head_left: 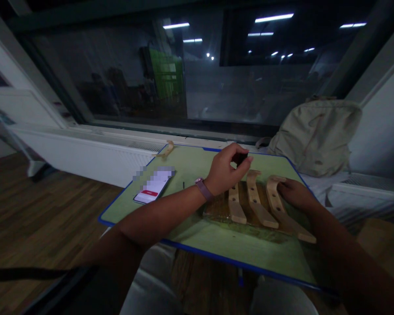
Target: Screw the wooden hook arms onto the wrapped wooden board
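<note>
Three curved wooden hooks with dark screw holes lie side by side: a left hook, a middle hook and a right hook. Beneath them is a brown board with a shiny, see-through covering. My left hand, with a watch on the wrist, is raised over the left hook. Its fingers curl toward the thumb; a dark patch shows there, but I cannot make out what is held. At the upper end of the right hook, my right hand grips it, its fingertips partly hidden behind the wood.
A lit phone lies on the green, blue-edged table. Another wooden piece rests at the far left corner. Behind stand a beige backpack, a radiator and a large dark window.
</note>
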Demonstrator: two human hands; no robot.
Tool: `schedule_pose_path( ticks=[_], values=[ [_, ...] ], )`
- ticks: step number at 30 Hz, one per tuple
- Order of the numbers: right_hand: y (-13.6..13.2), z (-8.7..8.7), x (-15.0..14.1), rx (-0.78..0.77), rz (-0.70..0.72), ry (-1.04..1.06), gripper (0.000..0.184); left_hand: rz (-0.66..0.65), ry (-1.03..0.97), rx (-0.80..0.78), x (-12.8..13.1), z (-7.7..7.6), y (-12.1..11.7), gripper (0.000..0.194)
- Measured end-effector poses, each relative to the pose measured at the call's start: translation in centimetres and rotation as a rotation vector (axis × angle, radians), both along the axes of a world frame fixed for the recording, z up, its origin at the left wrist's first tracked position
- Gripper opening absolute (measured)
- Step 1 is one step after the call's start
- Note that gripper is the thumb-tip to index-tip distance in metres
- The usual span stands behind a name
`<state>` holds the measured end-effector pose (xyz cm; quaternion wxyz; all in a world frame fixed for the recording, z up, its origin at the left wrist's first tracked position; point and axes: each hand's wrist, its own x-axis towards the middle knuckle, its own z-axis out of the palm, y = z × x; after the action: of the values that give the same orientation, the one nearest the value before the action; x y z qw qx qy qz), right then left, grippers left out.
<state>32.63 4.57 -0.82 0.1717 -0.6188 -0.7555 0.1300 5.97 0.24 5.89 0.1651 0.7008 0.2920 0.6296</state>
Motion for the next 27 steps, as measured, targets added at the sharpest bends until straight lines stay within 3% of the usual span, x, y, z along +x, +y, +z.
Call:
schedule_pose_path(
  ticks=[4,8,11,14,17,19,24,27],
  values=[
    [0.0,0.1,0.0,0.012,0.018,-0.017,0.039,0.040,0.051,-0.017,0.0,0.6,0.3,0.020],
    [-0.1,0.3,0.0,0.021,0.043,-0.047,0.037,-0.086,-0.040,-0.127,-0.5,-0.3,-0.2,0.025],
    [0.0,0.2,0.1,0.037,0.042,-0.047,0.036,-0.115,-0.016,-0.109,-0.8,-0.7,-0.7,0.014],
    [0.1,-0.1,0.2,0.050,0.041,-0.023,0.033,-0.065,0.042,-0.024,-1.1,-0.6,-0.8,0.011],
    [0.1,-0.3,0.2,0.054,0.036,0.009,0.031,0.055,0.045,0.066,-1.6,-0.4,-0.1,0.021],
    [0.1,-0.3,0.2,0.056,0.029,0.026,0.033,0.081,0.037,0.060,-1.9,-0.3,0.4,0.017],
    [0.0,-0.1,0.0,0.062,0.035,0.036,0.035,-0.046,0.032,-0.059,-2.3,-0.5,0.2,0.016],
    [0.0,0.1,-0.1,0.049,0.042,0.027,0.035,-0.095,0.084,-0.016,-2.3,-0.5,-0.2,0.017]
  ],
)
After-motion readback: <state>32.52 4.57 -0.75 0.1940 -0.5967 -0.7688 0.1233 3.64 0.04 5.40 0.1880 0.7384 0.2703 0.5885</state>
